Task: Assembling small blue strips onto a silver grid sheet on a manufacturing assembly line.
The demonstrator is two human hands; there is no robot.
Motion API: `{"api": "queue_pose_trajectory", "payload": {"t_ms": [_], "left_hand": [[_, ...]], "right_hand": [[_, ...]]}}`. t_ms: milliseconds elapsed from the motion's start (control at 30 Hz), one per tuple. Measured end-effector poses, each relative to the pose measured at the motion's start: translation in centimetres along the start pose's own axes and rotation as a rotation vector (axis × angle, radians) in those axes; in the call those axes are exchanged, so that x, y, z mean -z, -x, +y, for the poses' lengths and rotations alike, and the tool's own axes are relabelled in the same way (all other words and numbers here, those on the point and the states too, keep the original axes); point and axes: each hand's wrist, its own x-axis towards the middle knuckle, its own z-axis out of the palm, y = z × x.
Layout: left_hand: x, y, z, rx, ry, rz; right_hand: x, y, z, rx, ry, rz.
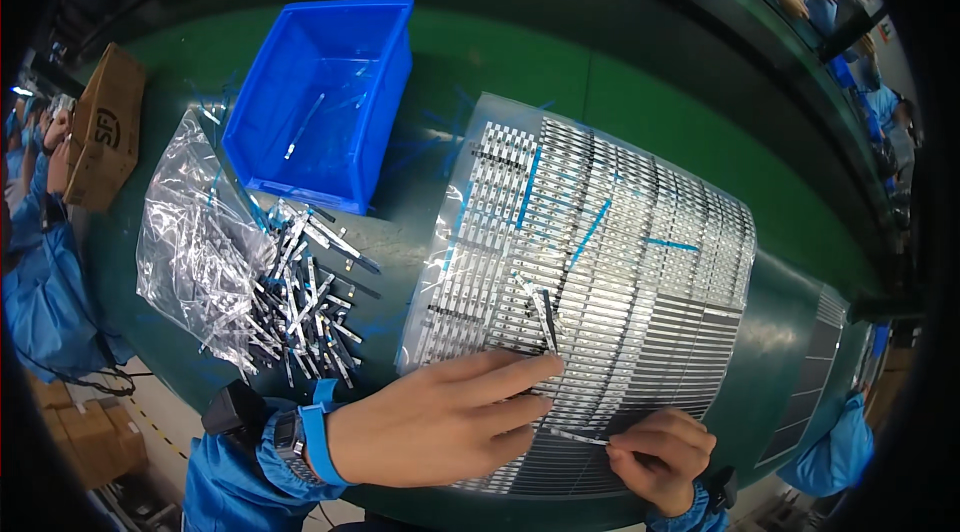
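One thin strip (578, 437) is pinched in the right hand (665, 447). Loose pieces (545, 317) lie just beyond the left hand (430, 422), whose hold I can't tell.

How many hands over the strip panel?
2: left hand over the panel's near left; right hand at its near right, pinching a strip. No others seen there.

You wear this camera on your head, the left of a side-by-side pair. It looks steeply down from close above the surface (500, 52), with your left hand (430, 427) and right hand (665, 452) large near the lower edge. Its fisheye bends straight edges toward the rim and reaches past the surface to the floor (150, 387) and people (45, 292) at both sides.
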Motion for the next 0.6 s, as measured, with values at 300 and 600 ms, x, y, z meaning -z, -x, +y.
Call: {"api": "queue_pose_trajectory", "payload": {"t_ms": [300,600], "left_hand": [[-0.16,-0.23,0.21,-0.037,-0.080,0.030],[-0.35,-0.22,0.27,-0.006,-0.091,0.011]], "right_hand": [[-0.23,0.08,-0.23,-0.011,0.025,-0.044],[-0.25,0.10,-0.34,-0.026,0.054,-0.058]]}}
